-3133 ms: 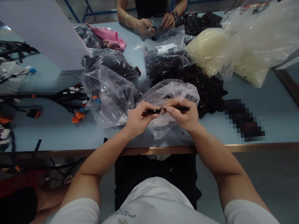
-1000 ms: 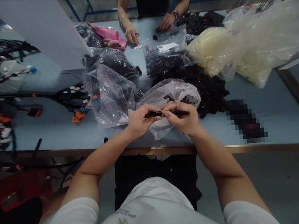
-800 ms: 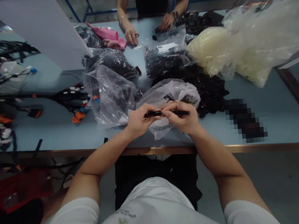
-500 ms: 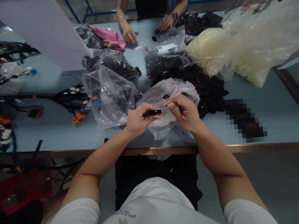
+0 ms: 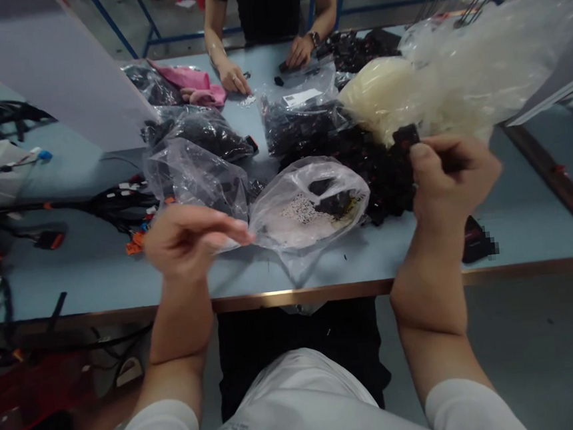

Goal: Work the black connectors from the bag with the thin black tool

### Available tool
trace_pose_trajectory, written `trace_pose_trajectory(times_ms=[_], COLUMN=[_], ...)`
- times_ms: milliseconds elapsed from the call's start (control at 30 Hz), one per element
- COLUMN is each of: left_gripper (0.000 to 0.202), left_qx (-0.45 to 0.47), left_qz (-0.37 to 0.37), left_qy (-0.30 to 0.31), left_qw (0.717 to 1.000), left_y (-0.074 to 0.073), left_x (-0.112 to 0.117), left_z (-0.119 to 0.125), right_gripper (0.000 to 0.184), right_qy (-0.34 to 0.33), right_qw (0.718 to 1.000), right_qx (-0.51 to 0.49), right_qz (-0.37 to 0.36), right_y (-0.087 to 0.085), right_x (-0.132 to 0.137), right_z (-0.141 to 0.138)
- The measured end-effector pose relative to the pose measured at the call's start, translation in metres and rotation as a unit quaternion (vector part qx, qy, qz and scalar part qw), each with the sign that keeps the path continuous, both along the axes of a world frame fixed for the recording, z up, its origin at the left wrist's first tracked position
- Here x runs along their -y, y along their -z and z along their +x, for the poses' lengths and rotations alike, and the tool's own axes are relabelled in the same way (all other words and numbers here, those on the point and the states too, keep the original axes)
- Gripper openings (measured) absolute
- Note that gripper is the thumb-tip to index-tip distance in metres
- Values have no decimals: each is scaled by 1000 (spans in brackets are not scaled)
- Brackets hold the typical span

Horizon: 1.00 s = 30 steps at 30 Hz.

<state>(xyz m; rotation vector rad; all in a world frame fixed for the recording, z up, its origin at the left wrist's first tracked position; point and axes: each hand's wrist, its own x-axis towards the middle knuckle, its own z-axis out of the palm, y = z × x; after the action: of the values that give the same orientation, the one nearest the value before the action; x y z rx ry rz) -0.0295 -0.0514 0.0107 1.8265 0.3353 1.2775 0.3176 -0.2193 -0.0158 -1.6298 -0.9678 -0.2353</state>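
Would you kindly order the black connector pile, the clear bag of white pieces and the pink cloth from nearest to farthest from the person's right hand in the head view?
1. Black connector pile: beside the right hand.
2. Clear bag of white pieces: mid-table, further left.
3. Pink cloth: far side, left.

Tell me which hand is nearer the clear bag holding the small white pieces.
Left. The left hand reaches toward the clear bag, its fingertips at the bag's left edge. The right hand is farther off to the bag's right, beyond a heap of black parts.
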Motion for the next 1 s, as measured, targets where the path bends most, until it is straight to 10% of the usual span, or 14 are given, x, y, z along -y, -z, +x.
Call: trace_pose_trajectory(times_ms=[167, 267, 400, 467, 567, 700, 1000], left_gripper=[16, 6, 25, 20, 38, 55, 17], left_qx=[159, 34, -187, -354, -517, -570, -597], left_qz=[44, -27, -39, 44, 117, 135, 157], left_qy=[-233, -303, -161, -110, -63, -38, -81], left_qw=[958, 952, 968, 928, 846, 810, 783], left_y=[-15, 1, 39, 56, 68, 69, 65], left_x=[-46, -74, -97, -100, -95, -88, -91], left_z=[-19, -29, -32, -26, -9, 6, 4], right_gripper=[18, 22, 13, 15, 22, 42, 39], right_qy=[148, 86, -217, -317, -280, -213, -218], right_qw=[983, 979, 965, 928, 883, 818, 770], right_qx=[105, 152, 147, 150, 201, 239, 235], right_qz=[22, 110, -10, -129, -318, -478, -552], right_y=[-8, -13, -10, -2, 9, 17, 25], right_x=[-9, -7, -9, -17, -33, -49, -60], right_z=[-6, -33, -62, -73, -87, -98, -95])
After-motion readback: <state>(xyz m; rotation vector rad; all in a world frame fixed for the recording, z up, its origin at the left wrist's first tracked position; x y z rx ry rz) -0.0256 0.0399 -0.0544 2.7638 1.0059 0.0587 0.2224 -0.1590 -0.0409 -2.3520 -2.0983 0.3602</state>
